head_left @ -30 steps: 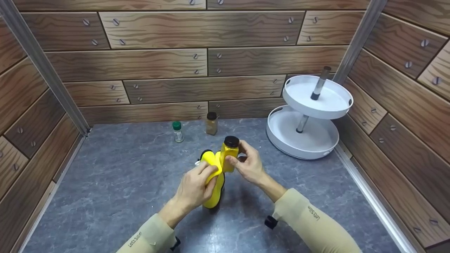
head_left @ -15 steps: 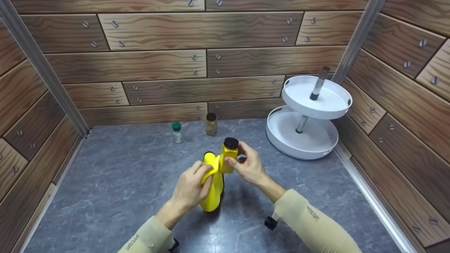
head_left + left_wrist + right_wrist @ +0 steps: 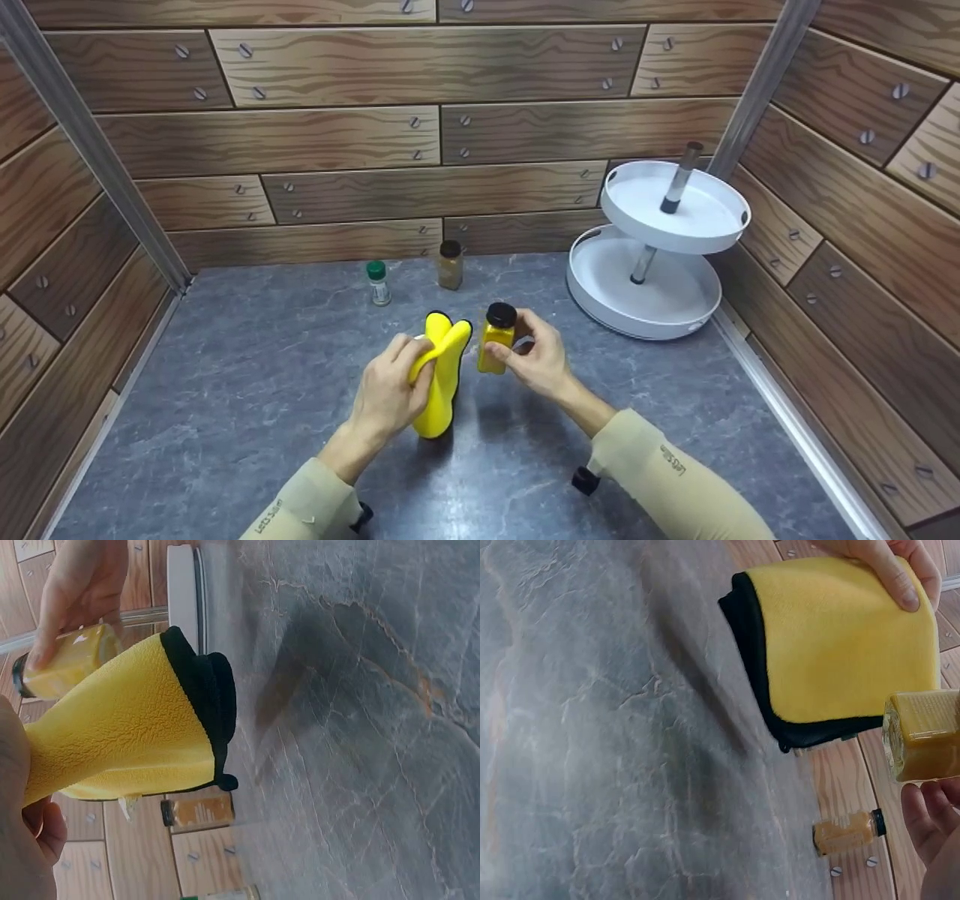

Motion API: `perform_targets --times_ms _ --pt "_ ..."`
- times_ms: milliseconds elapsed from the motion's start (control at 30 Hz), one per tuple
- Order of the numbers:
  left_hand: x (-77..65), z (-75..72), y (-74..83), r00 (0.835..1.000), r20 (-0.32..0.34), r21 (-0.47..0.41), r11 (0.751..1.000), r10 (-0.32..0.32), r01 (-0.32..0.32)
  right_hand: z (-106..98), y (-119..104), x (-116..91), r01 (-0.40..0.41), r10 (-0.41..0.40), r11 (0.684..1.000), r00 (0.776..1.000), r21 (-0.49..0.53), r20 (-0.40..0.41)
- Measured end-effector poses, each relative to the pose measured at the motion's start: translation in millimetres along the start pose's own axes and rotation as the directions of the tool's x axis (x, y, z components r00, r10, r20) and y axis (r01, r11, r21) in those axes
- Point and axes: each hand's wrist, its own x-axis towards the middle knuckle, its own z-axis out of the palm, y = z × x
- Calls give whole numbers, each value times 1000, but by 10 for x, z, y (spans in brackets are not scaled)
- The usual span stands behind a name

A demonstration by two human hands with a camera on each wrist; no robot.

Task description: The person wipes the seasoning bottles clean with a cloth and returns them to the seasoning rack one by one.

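Observation:
My left hand (image 3: pixel 394 382) pinches a folded yellow cloth with black edging (image 3: pixel 441 390), which hangs down over the table. In the right wrist view the cloth (image 3: pixel 840 645) shows its broad side, thumb on top. A black-capped spice jar of yellow powder (image 3: pixel 495 345) is upright in my right hand (image 3: pixel 541 358), held between thumb and fingers. A gap separates jar and cloth in the head view. Seen from the left wrist, the jar (image 3: pixel 71 664) is behind the cloth.
On the grey table (image 3: pixel 247 390) a green-capped shaker (image 3: pixel 379 283) and a brown spice jar (image 3: pixel 450 266) stand near the back wall. A white two-tier round stand (image 3: pixel 645 300) occupies the back right corner. Wood-patterned walls enclose three sides.
The cloth was against the jar's side before; now my left hand has drawn it away to the left. My right hand has shifted slightly right and down with the jar.

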Motion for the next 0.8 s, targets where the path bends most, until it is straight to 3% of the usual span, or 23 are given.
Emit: perform_targets --times_ms 433,800 --pt "4 -49 -31 999 -4 12 999 -38 38 -55 174 -154 -135 139 983 990 -124 26" --pt "-12 -88 -2 999 25 19 999 -47 47 4 274 -279 -196 214 918 977 -346 16"
